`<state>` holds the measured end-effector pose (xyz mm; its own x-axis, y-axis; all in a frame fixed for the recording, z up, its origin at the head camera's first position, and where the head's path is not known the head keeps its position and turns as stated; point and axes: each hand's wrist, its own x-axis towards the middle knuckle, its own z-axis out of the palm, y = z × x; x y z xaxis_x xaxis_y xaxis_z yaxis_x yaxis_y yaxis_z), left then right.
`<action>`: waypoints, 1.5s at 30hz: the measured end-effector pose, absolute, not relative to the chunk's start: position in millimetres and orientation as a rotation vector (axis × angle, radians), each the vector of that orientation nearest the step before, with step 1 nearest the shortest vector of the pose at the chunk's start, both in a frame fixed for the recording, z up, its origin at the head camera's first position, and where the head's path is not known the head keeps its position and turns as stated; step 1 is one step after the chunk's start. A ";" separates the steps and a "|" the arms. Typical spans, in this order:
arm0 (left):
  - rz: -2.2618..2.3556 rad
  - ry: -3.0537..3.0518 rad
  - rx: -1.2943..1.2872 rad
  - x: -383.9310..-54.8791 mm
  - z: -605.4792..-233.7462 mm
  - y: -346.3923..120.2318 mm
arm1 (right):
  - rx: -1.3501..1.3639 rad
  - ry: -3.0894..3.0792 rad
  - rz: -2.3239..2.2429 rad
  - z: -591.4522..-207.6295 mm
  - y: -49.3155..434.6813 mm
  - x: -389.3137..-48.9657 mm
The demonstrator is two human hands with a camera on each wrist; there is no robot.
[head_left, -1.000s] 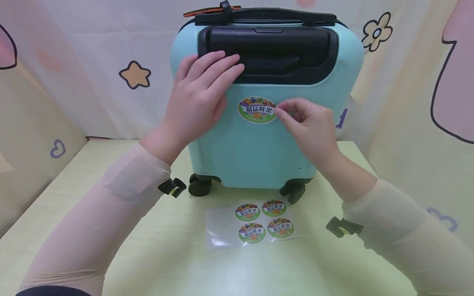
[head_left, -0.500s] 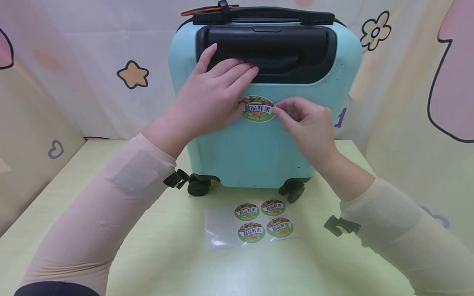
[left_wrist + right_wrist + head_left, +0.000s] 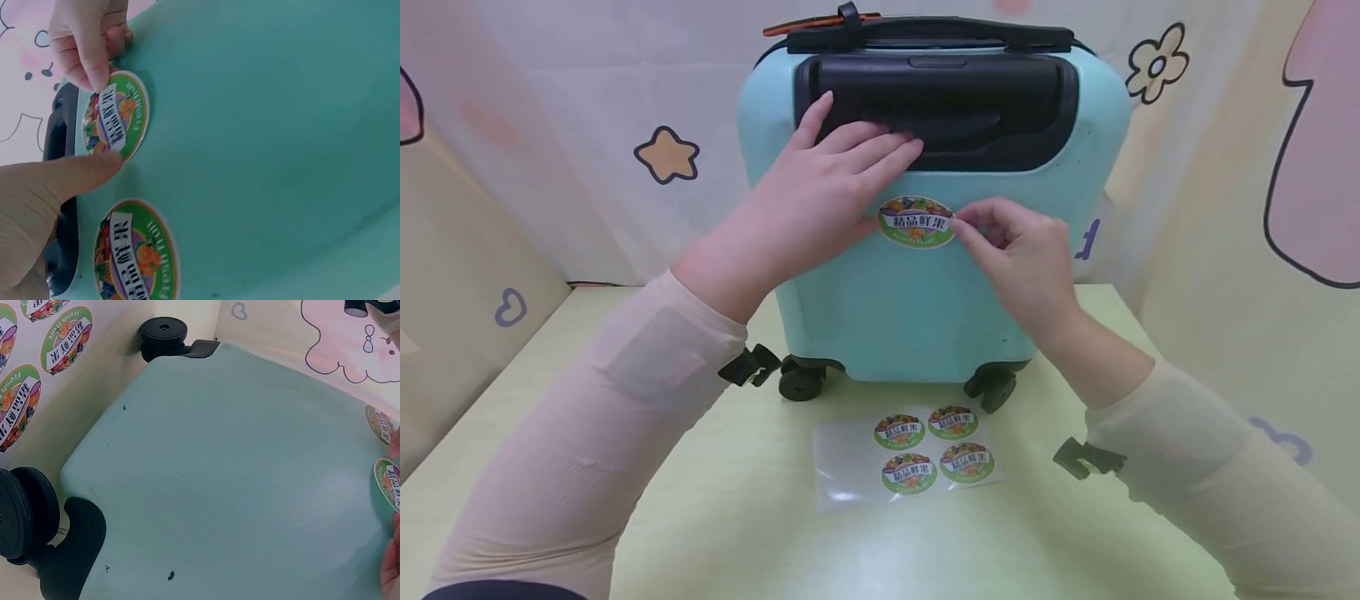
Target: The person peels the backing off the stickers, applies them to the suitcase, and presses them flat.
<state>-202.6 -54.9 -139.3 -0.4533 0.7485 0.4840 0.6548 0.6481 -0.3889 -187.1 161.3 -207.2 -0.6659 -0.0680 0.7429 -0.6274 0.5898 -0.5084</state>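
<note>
An oval fruit sticker lies against the front of a light-blue suitcase, under its black handle recess. My right hand pinches the sticker's right end between thumb and index finger. With fingers stretched out over the recess's lower edge, my left hand touches the sticker's left end with its thumb. The left wrist view shows this thumb on the rim of the pinched sticker. A second, matching sticker is on the shell beside it; the left hand hides it in the head view.
In front of the suitcase, a backing sheet with several more oval stickers lies on the pale table. Black wheels stand on the tabletop. A patterned curtain closes off the back and sides.
My left hand has moved right and slightly down, from the suitcase's left side to the sticker, its thumb now at the left end. The right hand keeps its pinch in place.
</note>
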 end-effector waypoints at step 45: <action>0.036 -2.132 -1.027 -208.1 -155.3 -48.4 | 0.699 -1.908 0.672 -222.0 165.5 -188.8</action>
<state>-208.1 -48.4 -155.3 -0.3914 0.6810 0.6189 0.6597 0.6765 -0.3272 -188.8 165.5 -222.0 -0.3748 -0.1841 0.9086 -0.7127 0.6840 -0.1554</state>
